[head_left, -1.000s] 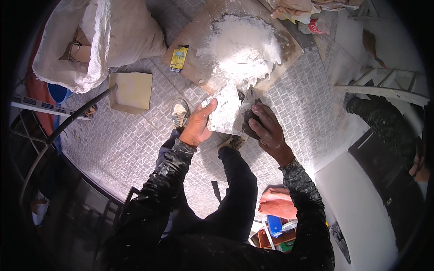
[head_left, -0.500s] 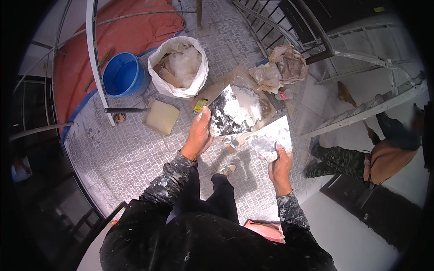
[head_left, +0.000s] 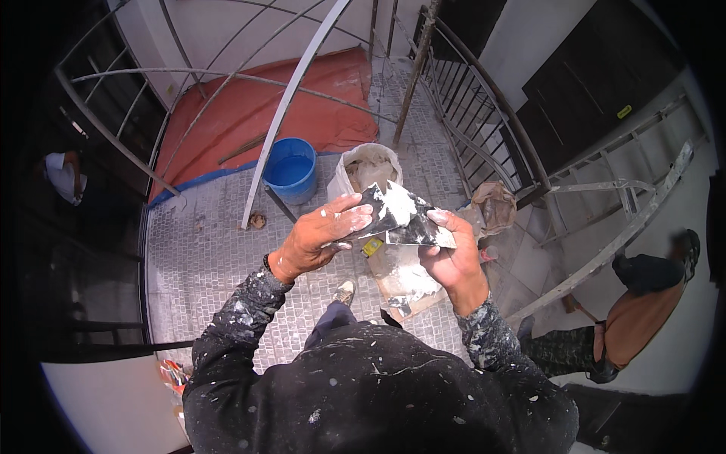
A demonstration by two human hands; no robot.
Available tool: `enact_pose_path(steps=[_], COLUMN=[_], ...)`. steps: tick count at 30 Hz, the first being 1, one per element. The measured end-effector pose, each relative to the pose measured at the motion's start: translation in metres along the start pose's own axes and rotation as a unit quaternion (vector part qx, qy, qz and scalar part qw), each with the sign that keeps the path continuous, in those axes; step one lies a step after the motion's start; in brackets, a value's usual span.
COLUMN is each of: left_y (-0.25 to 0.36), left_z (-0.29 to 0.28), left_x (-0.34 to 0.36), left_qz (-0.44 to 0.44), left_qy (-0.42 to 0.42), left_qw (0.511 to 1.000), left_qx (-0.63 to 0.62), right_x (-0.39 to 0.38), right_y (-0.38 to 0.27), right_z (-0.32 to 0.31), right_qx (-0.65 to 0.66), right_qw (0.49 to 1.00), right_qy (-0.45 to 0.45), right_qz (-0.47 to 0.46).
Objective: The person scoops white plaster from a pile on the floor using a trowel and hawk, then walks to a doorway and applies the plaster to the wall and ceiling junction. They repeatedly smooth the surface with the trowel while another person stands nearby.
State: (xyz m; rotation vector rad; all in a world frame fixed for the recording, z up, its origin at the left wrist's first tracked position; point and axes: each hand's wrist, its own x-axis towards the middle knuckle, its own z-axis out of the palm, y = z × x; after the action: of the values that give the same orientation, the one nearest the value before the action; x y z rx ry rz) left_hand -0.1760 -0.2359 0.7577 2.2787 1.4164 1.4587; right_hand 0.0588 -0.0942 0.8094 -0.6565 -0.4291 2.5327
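Observation:
My left hand [head_left: 318,234] is closed on a flat black putty spreader [head_left: 384,216], fingers on top. In my right hand [head_left: 457,261] is a second flat, putty-smeared spreader [head_left: 427,230], pinched between thumb and fingers. Both are raised in front of my chest, and their edges meet or overlap. A lump of white putty [head_left: 398,203] lies where they come together; which plate carries it I cannot tell. Below them on the floor is a putty-covered board [head_left: 397,278], partly hidden by my hands. A small yellow item [head_left: 371,247] sits at its edge.
Beyond stand a blue bucket [head_left: 291,172], a white sack [head_left: 344,170] and a brown paper bag [head_left: 497,206]. Metal tube framing [head_left: 295,72] crosses the far left over a red tarp [head_left: 227,113]. At right, a person [head_left: 643,303] is near a ladder-like frame [head_left: 605,253].
Both hands have come up and closer together, bringing the two spreaders edge to edge. The view has tilted further ahead, so the bucket, sack and board appear lower.

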Motion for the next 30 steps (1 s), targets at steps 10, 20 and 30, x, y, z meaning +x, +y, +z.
enact_pose_path(steps=[10, 20, 30], left_y=[0.140, 0.208, 0.213], left_z=[0.036, -0.003, -0.123], left_x=[-0.107, -0.152, -0.287], left_qz=[-0.332, -0.232, -0.198], left_qy=[0.476, 0.524, 0.598], left_qw=[0.600, 0.571, 0.537], left_qx=[-0.550, -0.587, -0.562], right_x=[-0.066, -0.014, 0.017], right_y=[0.037, 0.138, 0.330], right_z=[0.036, 0.065, 0.113], right_qx=[-0.552, -0.705, -0.643], right_qw=[0.691, 0.238, 0.321], right_qy=[-0.375, -0.496, -0.581], right_qz=[-0.278, -0.449, -0.382])
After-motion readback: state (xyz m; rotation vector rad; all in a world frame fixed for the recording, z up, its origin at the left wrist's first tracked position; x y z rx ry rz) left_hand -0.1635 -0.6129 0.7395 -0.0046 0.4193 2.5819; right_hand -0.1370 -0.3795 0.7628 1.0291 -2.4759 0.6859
